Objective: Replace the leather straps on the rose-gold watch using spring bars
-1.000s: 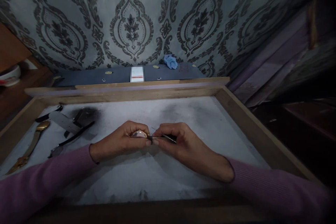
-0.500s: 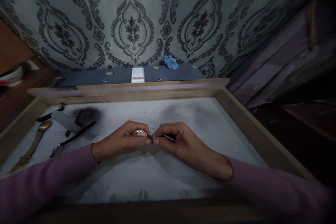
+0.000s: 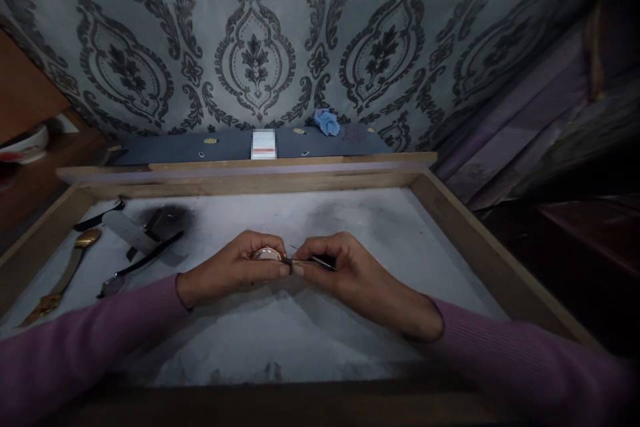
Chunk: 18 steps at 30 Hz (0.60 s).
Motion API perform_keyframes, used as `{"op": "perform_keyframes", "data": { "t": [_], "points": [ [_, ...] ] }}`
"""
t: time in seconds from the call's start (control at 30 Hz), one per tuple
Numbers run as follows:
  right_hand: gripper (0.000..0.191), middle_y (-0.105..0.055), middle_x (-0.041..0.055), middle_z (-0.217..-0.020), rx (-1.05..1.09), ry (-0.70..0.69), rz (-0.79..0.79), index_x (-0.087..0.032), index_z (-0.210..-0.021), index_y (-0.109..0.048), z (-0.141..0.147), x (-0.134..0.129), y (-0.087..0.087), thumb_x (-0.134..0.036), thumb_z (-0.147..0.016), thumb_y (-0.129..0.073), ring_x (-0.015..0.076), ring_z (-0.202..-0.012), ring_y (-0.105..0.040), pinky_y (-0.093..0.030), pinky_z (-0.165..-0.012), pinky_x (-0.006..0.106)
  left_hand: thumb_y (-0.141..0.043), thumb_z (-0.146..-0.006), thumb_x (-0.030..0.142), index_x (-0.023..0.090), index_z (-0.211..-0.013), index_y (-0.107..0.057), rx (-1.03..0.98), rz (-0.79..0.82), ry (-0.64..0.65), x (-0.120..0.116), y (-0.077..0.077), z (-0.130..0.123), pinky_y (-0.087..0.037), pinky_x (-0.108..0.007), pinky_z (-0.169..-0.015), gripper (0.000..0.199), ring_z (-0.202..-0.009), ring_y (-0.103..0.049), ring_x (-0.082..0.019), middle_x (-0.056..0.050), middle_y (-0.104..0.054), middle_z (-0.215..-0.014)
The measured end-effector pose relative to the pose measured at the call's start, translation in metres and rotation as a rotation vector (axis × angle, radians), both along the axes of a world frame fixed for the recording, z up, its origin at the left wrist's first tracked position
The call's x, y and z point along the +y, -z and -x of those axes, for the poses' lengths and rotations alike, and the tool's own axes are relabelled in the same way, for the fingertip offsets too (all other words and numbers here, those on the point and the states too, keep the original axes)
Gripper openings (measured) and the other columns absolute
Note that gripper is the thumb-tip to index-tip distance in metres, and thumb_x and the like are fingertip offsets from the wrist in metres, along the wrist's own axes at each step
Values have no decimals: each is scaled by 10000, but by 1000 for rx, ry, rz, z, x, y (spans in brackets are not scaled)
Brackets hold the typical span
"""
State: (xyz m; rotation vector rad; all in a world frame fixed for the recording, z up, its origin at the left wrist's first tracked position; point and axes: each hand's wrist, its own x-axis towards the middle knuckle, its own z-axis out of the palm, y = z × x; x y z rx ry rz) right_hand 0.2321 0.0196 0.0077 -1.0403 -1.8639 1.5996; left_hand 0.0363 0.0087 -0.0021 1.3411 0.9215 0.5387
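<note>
My left hand (image 3: 243, 260) is closed round a gold-rimmed wristwatch (image 3: 268, 253), its round case showing between thumb and fingers. A short dark piece, apparently strap, sticks out from the watch between both thumbs. Opposite it, my right hand (image 3: 345, 270) pinches a slim pointed metal tool (image 3: 323, 262), whose exact kind I cannot make out. Fingertips of both hands almost meet at the dark piece, which the right fingers seem to touch. Both hands are held above the white surface (image 3: 260, 340) of a wood-rimmed work tray.
At the left lie a gold watch (image 3: 86, 238) on its band, a dark-strapped watch (image 3: 113, 285) and a grey strap (image 3: 127, 232). A raised wooden rim (image 3: 465, 233) surrounds the surface. Behind it are a small white box (image 3: 263, 145) and a crumpled blue cloth (image 3: 327, 122).
The view has shifted very slightly. Both hands keep the same grip and position on the watch and the tool.
</note>
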Motion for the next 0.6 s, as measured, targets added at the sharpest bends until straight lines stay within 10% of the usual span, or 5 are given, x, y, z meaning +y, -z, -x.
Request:
{"op": "perform_keyframes", "data": {
  "t": [0.6],
  "points": [
    [192, -487, -35, -580, 21, 12, -62, -141, -680, -677, 2, -2, 1, -302, -784, -664, 78, -548, -390, -301, -489, 213, -582, -814, 331, 157, -664, -511, 30, -56, 33, 1, -4, 0, -201, -230, -472, 241, -500, -277, -77, 77, -325, -535]
  ]
}}
